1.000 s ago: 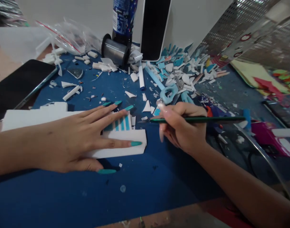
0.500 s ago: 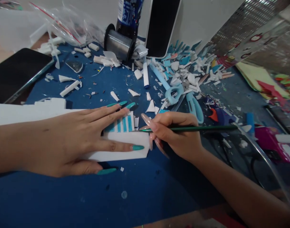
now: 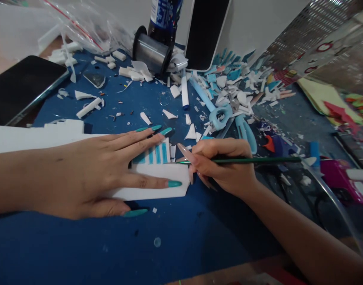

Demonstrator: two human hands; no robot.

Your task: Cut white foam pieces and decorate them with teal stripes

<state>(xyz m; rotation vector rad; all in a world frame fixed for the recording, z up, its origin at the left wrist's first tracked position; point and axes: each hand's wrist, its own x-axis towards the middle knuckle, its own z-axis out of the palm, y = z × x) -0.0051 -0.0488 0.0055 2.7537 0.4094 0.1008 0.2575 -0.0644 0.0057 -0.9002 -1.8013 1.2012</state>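
My left hand (image 3: 92, 174) lies flat with its fingers apart, pressing on a white foam-like sheet (image 3: 162, 188). Under its fingertips is a white piece with blue stripes (image 3: 159, 153), partly covered by the fingers. My right hand (image 3: 223, 164) pinches a slim dark-green, pen-like tool (image 3: 264, 160), held nearly level. Its pointed tip rests at the right end of the seam between the striped piece and the white sheet. What kind of tip it has is too blurred to tell. Small white scraps (image 3: 173, 151) lie just beside the tip.
Behind my hands are a blue marking pen (image 3: 185, 93), light-blue scissors (image 3: 220, 116), a heap of foam offcuts (image 3: 229, 85) and a wire spool (image 3: 151, 51). A phone (image 3: 27, 87) lies at left; another phone (image 3: 207, 35) leans upright. A blue mat (image 3: 95, 249) covers the table.
The whole view has shifted slightly, so things appear a little to the right. Both hands keep nearly the same pose, and the tool's tip stays by the striped piece.
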